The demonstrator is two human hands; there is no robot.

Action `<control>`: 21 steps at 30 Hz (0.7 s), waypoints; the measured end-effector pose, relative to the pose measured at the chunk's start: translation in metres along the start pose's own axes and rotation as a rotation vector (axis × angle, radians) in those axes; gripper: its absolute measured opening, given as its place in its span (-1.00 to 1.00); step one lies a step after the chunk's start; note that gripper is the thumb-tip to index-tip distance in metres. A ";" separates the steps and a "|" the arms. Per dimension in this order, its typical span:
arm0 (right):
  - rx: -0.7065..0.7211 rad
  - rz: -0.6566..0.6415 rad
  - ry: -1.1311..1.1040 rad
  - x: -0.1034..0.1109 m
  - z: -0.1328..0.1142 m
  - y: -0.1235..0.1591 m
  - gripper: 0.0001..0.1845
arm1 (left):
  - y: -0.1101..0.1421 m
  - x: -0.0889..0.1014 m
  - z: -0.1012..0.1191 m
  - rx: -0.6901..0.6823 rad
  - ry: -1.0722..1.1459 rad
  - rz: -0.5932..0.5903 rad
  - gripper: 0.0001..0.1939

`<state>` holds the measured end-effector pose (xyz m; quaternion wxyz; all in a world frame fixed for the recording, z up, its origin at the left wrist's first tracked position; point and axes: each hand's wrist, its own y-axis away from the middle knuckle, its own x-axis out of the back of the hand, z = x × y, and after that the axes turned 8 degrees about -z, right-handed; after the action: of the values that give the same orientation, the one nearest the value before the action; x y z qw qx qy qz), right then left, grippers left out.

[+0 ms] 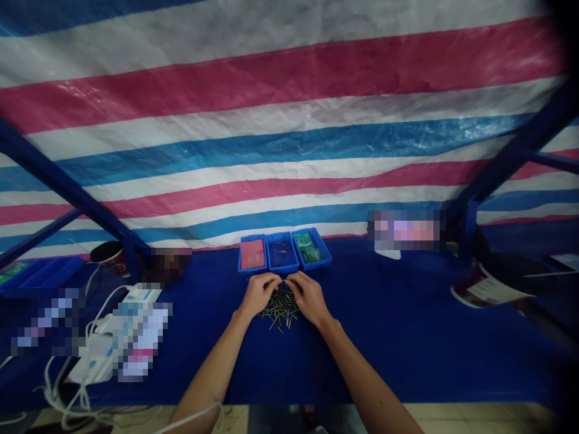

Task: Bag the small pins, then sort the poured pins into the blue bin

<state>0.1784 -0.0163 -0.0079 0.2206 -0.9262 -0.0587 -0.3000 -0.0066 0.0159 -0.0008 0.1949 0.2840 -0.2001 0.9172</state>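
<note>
My left hand (262,293) and my right hand (308,296) meet over a pile of thin metal pins (281,312) on the blue table. Fingertips of both hands are pinched close together. A small thin metal pin (283,281) spans the gap between them, too small to make out in detail. Just beyond my hands three blue trays stand side by side. The left tray (239,269) has a pink sheet in it, the middle tray (283,269) several loose pins, and the right tray (326,263) green packets.
A white power strip (97,361) with tangled cables (58,392) lies at the left. Paper cups (111,256) stand near the left post, and a larger tub (486,289) near the right one. Striped sheeting (289,144) hangs behind the blue table (407,337).
</note>
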 end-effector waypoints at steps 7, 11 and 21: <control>-0.007 -0.006 0.046 0.000 0.001 0.001 -0.68 | 0.000 -0.001 0.001 -0.007 -0.003 0.001 -0.63; -0.027 -0.014 0.104 -0.001 0.001 0.000 -0.59 | 0.000 -0.001 0.001 -0.010 -0.003 -0.004 -0.65; -0.030 0.004 -0.035 -0.001 0.003 0.000 -0.86 | 0.000 0.001 0.001 0.010 0.009 0.014 -0.68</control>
<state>0.1791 -0.0154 -0.0109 0.2061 -0.9346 -0.0560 -0.2843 -0.0067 0.0154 0.0001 0.1880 0.2795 -0.1968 0.9208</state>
